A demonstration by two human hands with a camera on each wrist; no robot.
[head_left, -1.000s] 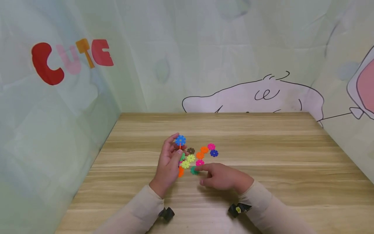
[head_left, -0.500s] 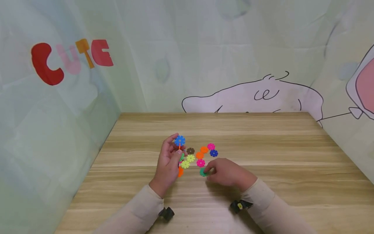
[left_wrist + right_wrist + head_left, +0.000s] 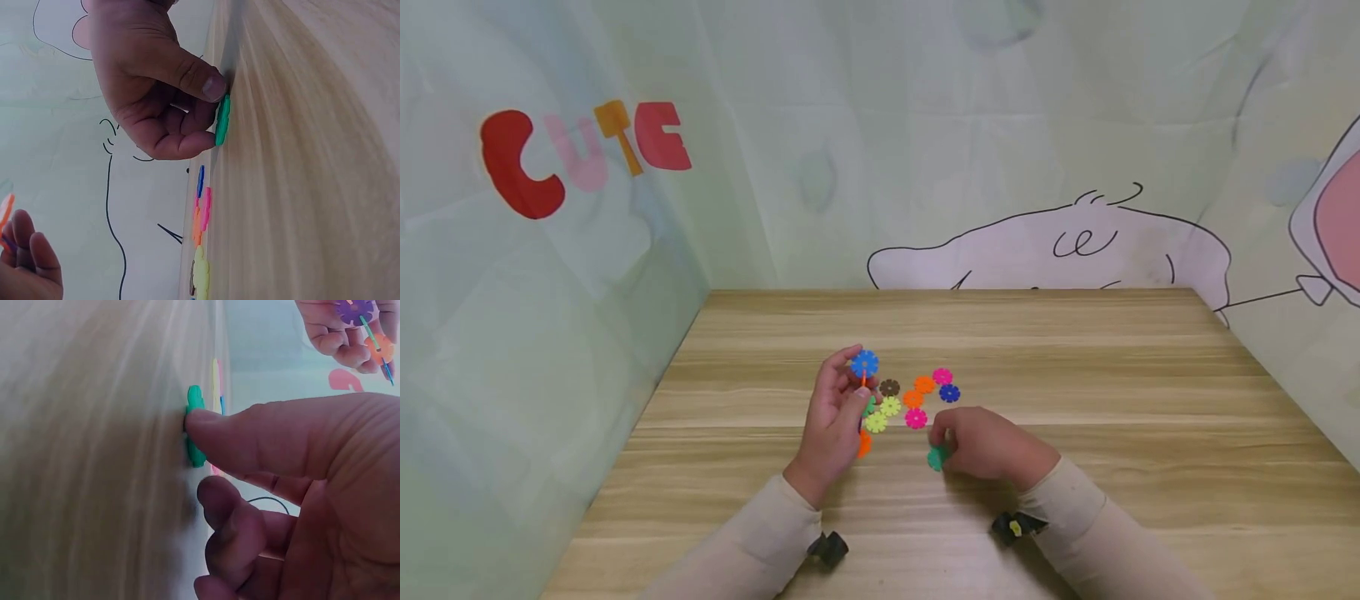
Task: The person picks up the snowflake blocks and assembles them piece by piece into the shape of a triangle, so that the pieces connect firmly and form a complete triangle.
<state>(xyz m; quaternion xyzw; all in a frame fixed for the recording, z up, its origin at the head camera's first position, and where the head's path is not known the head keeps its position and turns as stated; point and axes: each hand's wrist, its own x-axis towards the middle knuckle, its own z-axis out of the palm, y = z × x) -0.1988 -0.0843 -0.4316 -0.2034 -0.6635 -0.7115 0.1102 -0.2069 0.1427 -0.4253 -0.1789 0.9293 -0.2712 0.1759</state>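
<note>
My left hand (image 3: 835, 425) is raised and grips a joined cluster of notched plastic snowflake discs. At its top is a blue disc (image 3: 865, 363), and an orange disc (image 3: 864, 444) sticks out below. The right wrist view shows a purple disc (image 3: 355, 309) in the same cluster, whose middle is partly hidden by the thumb. Low over the wooden table, my right hand (image 3: 988, 444) pinches a loose green disc (image 3: 936, 458) by its edge. In the left wrist view, thumb and forefinger meet that green disc (image 3: 223, 120) close to the tabletop.
Between and beyond the hands, several loose discs lie on the table (image 3: 1112, 375): yellow-green (image 3: 876, 422), brown (image 3: 889, 387), orange (image 3: 913, 399), pink (image 3: 916, 418) and dark blue (image 3: 950, 392). A printed cloth backdrop (image 3: 820, 125) stands behind the table and at its sides.
The green disc has slid right and toward the person with my right hand, whose pointing forefinger has drawn in to a pinch. My left hand stays nearly still with its cluster.
</note>
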